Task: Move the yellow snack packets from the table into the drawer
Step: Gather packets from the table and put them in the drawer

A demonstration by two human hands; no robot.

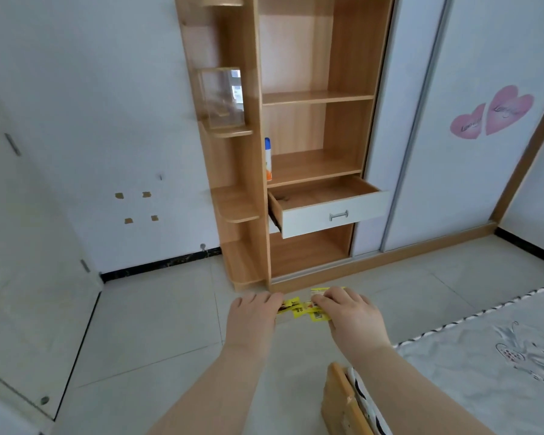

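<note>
Several yellow snack packets (pixel 299 307) are held between my two hands, out in front of me above the tiled floor. My left hand (pixel 253 318) grips their left side with fingers curled over them. My right hand (pixel 350 312) grips their right side, and more yellow shows above its fingers. The packets are mostly hidden by my fingers. Ahead stands a wooden shelf unit with a white-fronted drawer (pixel 333 211) pulled open; its wooden inside looks bare. The drawer is well beyond my hands, higher in the view.
A blue-capped white bottle (pixel 268 158) stands on the shelf above the drawer. A clear box (pixel 222 97) sits on a side shelf. A bed (pixel 500 356) fills the lower right, with a wooden piece (pixel 343 400) at its corner. White walls, sliding wardrobe doors at right.
</note>
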